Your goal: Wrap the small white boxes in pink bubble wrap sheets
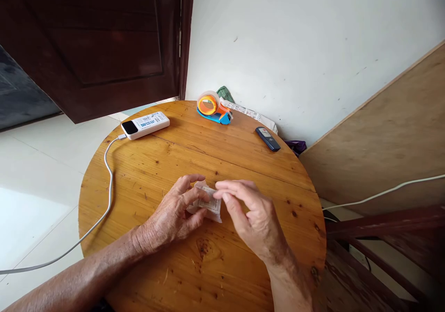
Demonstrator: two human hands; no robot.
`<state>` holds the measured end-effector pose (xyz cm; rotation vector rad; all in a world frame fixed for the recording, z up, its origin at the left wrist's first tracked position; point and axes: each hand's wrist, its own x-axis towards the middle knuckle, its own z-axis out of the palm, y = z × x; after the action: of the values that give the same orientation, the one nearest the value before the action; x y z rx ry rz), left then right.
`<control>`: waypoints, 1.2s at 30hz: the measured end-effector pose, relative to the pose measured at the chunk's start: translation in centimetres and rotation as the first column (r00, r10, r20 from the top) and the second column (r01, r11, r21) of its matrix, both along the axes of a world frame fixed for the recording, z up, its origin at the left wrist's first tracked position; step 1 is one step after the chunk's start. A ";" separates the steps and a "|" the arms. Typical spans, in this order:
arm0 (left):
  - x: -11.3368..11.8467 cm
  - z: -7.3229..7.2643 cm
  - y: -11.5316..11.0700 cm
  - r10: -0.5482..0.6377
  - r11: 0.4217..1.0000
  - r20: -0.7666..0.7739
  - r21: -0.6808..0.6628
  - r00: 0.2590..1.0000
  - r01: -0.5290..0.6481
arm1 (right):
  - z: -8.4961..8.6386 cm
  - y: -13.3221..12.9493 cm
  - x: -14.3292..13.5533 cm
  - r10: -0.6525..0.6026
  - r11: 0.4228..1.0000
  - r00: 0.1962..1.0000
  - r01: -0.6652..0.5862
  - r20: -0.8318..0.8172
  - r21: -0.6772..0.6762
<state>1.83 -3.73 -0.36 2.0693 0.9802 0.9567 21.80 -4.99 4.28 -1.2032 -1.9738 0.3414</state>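
A small flat packet (211,203) in a pale, see-through wrapping with faint print lies on the round wooden table (208,265). My left hand (177,207) grips it from the left, fingers over its top and thumb along the near edge. Just over the packet's right end is my right hand (252,210), thumb and fingertips pinched together. What those fingertips hold, if anything, cannot be made out.
At the table's far edge stands an orange and blue tape dispenser (213,108). A white power bank (146,125) with a cable (110,182) lies far left. A dark handheld device (267,139) sits far right. Beyond are a wall (295,47) and a door (104,38).
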 end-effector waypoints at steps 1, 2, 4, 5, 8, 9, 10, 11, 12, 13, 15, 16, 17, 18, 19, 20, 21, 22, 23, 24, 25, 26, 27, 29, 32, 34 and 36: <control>0.0 0.0 0.0 0.003 1.000 -0.005 0.013 1.000 -0.003 | -0.1 0.1 0.2 -0.065 0.998 0.997 0.064 -0.039 -0.018; 0.0 -0.1 0.0 0.006 1.000 -0.009 0.026 1.000 -0.005 | -0.2 0.2 0.3 -0.121 0.992 0.990 0.119 -0.066 -0.035; 0.0 -0.2 0.0 0.011 0.999 -0.013 0.043 1.000 -0.011 | -0.4 0.5 0.5 -0.167 0.985 0.983 0.164 -0.072 -0.046; 0.0 -0.3 0.0 0.017 0.999 -0.013 0.051 1.000 -0.017 | -0.5 0.6 0.5 -0.154 0.987 0.986 0.152 -0.055 -0.042; 0.0 -0.5 0.0 0.040 0.996 -0.016 0.082 0.999 -0.039 | -0.8 0.8 0.2 -0.050 0.999 0.998 0.050 0.025 0.002; 0.0 -0.5 0.0 0.045 0.995 -0.018 0.094 0.999 -0.043 | -0.8 0.8 0.0 -0.022 0.999 0.999 0.021 0.050 0.024; 0.1 -0.5 0.0 0.044 0.994 -0.019 0.105 0.999 -0.042 | -0.9 0.8 -0.1 -0.011 0.999 0.998 0.008 0.064 0.045; 0.1 -0.6 0.0 0.041 0.993 -0.021 0.115 0.999 -0.038 | -0.9 0.8 -0.2 -0.018 0.998 0.998 0.014 0.065 0.064; 0.1 -0.6 0.0 0.036 0.991 -0.020 0.128 0.999 -0.033 | -0.9 0.8 -0.3 -0.036 0.996 0.998 0.031 0.052 0.079; 0.1 -0.6 0.0 0.035 0.989 -0.019 0.143 0.999 -0.032 | -0.9 0.8 -0.3 -0.055 0.995 0.998 0.052 0.031 0.084; 0.1 -0.7 0.0 0.042 0.982 -0.018 0.184 0.999 -0.038 | -0.9 0.8 -0.4 -0.060 0.996 0.998 0.060 -0.001 0.070; 0.1 -0.7 0.0 0.045 0.978 -0.018 0.206 0.999 -0.040 | -0.9 0.8 -0.4 -0.041 0.997 0.999 0.041 0.002 0.058; 0.1 -0.8 0.0 0.042 0.974 -0.024 0.222 0.999 -0.036 | -0.9 0.8 -0.4 -0.015 0.999 1.000 0.015 0.016 0.045; 0.1 -0.8 0.0 0.036 0.972 -0.031 0.231 0.999 -0.028 | -1.0 0.8 -0.4 -0.002 0.999 1.000 0.001 0.025 0.035; 0.0 -0.9 0.0 0.032 0.972 -0.038 0.235 0.999 -0.023 | -1.1 0.8 -0.5 -0.009 1.000 1.000 0.009 0.022 0.028; 0.0 -0.9 -0.1 0.031 0.972 -0.042 0.234 0.999 -0.020 | -1.2 0.8 -0.5 -0.035 0.999 0.999 0.035 0.006 0.022; 0.0 -0.9 -0.1 0.032 0.972 -0.044 0.233 0.999 -0.021 | -1.3 0.8 -0.5 -0.068 0.998 0.997 0.068 -0.020 0.012; 0.1 -0.9 -0.1 0.037 0.972 -0.042 0.233 0.998 -0.026 | -1.4 0.9 -0.5 -0.091 0.996 0.995 0.091 -0.046 -0.005; 0.1 -0.9 -0.1 0.043 0.971 -0.037 0.237 0.998 -0.033 | -1.5 0.9 -0.5 -0.098 0.995 0.993 0.096 -0.064 -0.026; 0.1 -0.9 -0.1 0.045 0.969 -0.033 0.243 0.998 -0.036 | -1.5 0.9 -0.5 -0.090 0.995 0.993 0.087 -0.072 -0.050; 0.1 -0.9 -0.1 0.045 0.968 -0.033 0.248 0.998 -0.035 | -1.5 0.9 -0.5 -0.079 0.995 0.994 0.073 -0.076 -0.074; 0.1 -0.9 -0.1 0.045 0.966 -0.034 0.255 0.998 -0.035 | -1.5 0.9 -0.5 -0.076 0.993 0.994 0.068 -0.083 -0.096; 0.1 -0.9 -0.1 0.049 0.964 -0.032 0.262 0.998 -0.039 | -1.4 0.9 -0.4 -0.088 0.990 0.992 0.077 -0.095 -0.115; 0.1 -1.0 -0.1 0.054 0.962 -0.031 0.269 0.998 -0.044 | -1.1 1.0 -0.2 -0.119 0.981 0.986 0.099 -0.114 -0.168; 0.1 -1.0 -0.1 0.049 0.963 -0.027 0.267 0.998 -0.041 | -0.7 0.9 0.3 -0.022 0.949 0.998 0.001 -0.063 -0.314; 0.1 -0.9 -0.1 0.054 0.963 -0.017 0.265 0.998 -0.047 | -0.6 0.7 0.6 0.101 0.906 0.995 -0.098 -0.014 -0.411; 0.1 -0.8 -0.1 0.063 0.961 -0.007 0.269 0.998 -0.058 | -0.7 0.5 0.7 0.183 0.881 0.983 -0.150 0.031 -0.448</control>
<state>1.97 -3.85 -1.14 2.2833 0.9707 1.1619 22.52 -4.47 3.56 -1.3380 -2.1369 0.8904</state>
